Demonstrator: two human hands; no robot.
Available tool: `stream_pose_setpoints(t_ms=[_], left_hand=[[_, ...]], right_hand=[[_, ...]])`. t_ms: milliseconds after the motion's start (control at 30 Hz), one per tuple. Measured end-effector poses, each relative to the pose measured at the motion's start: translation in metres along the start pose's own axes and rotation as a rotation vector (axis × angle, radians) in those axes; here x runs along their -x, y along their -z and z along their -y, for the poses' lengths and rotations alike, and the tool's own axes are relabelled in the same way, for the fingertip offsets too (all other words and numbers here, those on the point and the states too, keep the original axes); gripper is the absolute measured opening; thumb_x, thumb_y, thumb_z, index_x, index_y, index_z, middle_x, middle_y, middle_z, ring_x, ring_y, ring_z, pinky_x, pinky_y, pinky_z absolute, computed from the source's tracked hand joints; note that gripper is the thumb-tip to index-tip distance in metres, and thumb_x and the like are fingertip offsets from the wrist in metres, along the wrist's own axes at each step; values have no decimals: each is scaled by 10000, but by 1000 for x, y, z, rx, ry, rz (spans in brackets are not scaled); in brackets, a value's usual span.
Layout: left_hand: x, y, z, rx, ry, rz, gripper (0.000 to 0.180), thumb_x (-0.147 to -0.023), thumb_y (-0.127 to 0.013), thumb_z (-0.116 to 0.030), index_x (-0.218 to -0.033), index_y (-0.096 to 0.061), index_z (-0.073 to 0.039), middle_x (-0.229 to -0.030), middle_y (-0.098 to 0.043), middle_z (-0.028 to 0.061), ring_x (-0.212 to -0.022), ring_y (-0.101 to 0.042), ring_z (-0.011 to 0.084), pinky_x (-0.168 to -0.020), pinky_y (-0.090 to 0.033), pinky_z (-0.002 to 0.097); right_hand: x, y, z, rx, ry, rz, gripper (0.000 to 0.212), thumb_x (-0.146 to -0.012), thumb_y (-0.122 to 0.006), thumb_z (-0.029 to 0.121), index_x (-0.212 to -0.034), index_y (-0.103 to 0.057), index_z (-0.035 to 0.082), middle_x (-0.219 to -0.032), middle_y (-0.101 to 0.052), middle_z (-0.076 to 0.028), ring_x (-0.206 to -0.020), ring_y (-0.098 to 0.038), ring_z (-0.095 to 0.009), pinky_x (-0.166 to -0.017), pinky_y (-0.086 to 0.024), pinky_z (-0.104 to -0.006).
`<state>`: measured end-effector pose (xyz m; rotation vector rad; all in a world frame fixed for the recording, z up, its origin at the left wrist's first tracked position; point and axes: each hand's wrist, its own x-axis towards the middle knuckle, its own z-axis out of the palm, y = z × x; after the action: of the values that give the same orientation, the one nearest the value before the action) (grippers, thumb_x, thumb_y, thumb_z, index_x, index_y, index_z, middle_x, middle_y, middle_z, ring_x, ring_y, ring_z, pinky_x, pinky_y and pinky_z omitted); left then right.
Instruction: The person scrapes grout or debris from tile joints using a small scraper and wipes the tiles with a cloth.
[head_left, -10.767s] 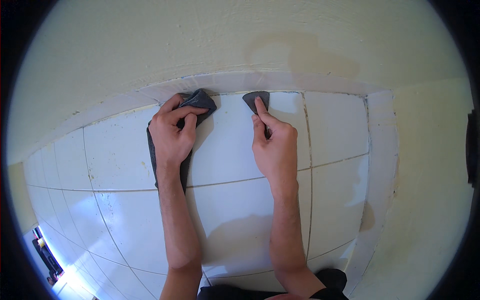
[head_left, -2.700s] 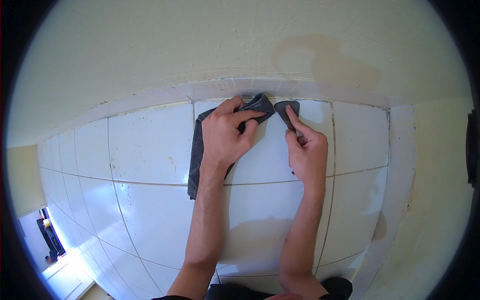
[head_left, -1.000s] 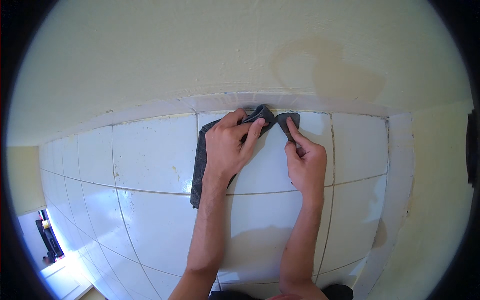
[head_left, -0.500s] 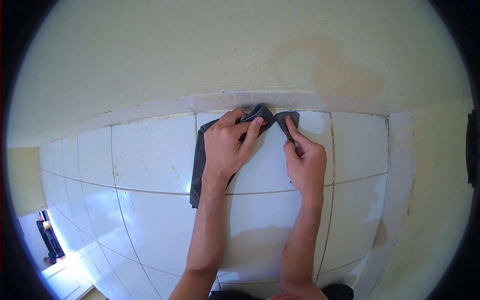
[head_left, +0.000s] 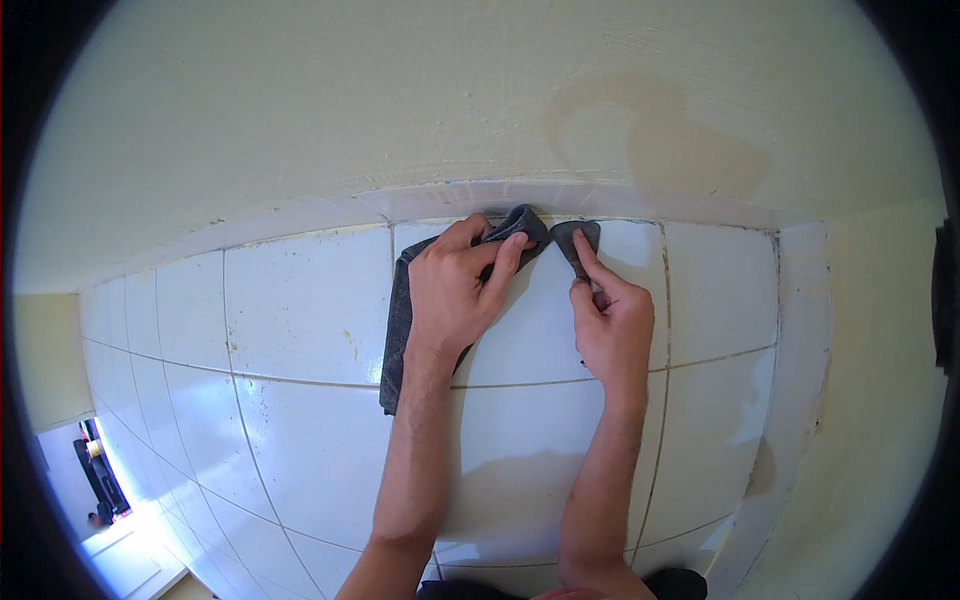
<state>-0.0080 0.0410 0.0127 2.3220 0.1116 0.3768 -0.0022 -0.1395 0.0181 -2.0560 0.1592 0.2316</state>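
Observation:
My left hand (head_left: 455, 280) is closed on a dark grey cloth (head_left: 397, 340), bunched between thumb and fingers. One folded end touches the joint where the white floor tiles (head_left: 520, 340) meet the skirting; the rest hangs down beside my wrist. Just to its right, my right hand (head_left: 613, 325) grips a putty knife (head_left: 575, 240) with a dark, wide blade. The index finger lies stretched along the blade, and the handle is mostly hidden in my palm. Its blade edge rests at the same joint, close beside the cloth.
A pale tiled skirting (head_left: 480, 200) runs along the cream wall (head_left: 350, 110) and turns the corner at right. Yellowish specks mark the tiles left of the cloth. At the far left, a bright opening shows dark objects (head_left: 100, 475) and a white panel (head_left: 130, 560).
Hardly anything differs. The putty knife's blade and my right hand have shifted very slightly; the left hand and cloth hold their place.

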Motion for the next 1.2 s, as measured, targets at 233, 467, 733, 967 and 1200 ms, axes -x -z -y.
stream_pose_setpoints(t_ms=[233, 467, 733, 967, 1200], left_hand=[[1, 2, -2, -1, -1, -3, 352, -998, -714, -309, -774, -763, -42, -776, -604, 76, -654, -630, 284, -587, -485, 416], [0, 2, 0, -14, -10, -10, 345, -998, -713, -308, -778, -771, -50, -790, -626, 64, -658, -640, 278, -591, -495, 408], [0, 1, -1, 2, -4, -12, 342, -999, -714, -308, -782, -776, -52, -807, -644, 65, -674, -652, 274, -594, -499, 405], [1, 1, 0, 12, 2, -18, 335, -995, -719, -303, -779, -776, -54, -816, -649, 63, -664, -654, 275, -591, -502, 400], [1, 1, 1, -10, -2, -15, 334, -991, -724, -303, -772, -771, -55, -803, -640, 63, -656, -648, 277, -587, -499, 401]], right_hand=[[0, 0, 0, -20, -28, 1, 470, -903, -638, 126, -1356, -736, 203, -531, -419, -75, -497, -383, -100, -528, -408, -314], [0, 0, 0, -45, -22, 8, 469, -906, -639, 133, -1362, -731, 198, -525, -412, -69, -493, -375, -105, -533, -410, -313], [-1, 0, 0, -35, -36, 15, 469, -911, -640, 131, -1366, -728, 197, -531, -395, -50, -502, -365, -98, -533, -401, -306], [-1, -1, -3, -12, -7, 8, 467, -911, -642, 124, -1364, -729, 198, -535, -391, -56, -507, -367, -96, -531, -399, -305], [-1, 0, -1, -16, -1, 3, 472, -909, -645, 128, -1368, -727, 202, -529, -407, -64, -497, -377, -99, -526, -400, -306]])
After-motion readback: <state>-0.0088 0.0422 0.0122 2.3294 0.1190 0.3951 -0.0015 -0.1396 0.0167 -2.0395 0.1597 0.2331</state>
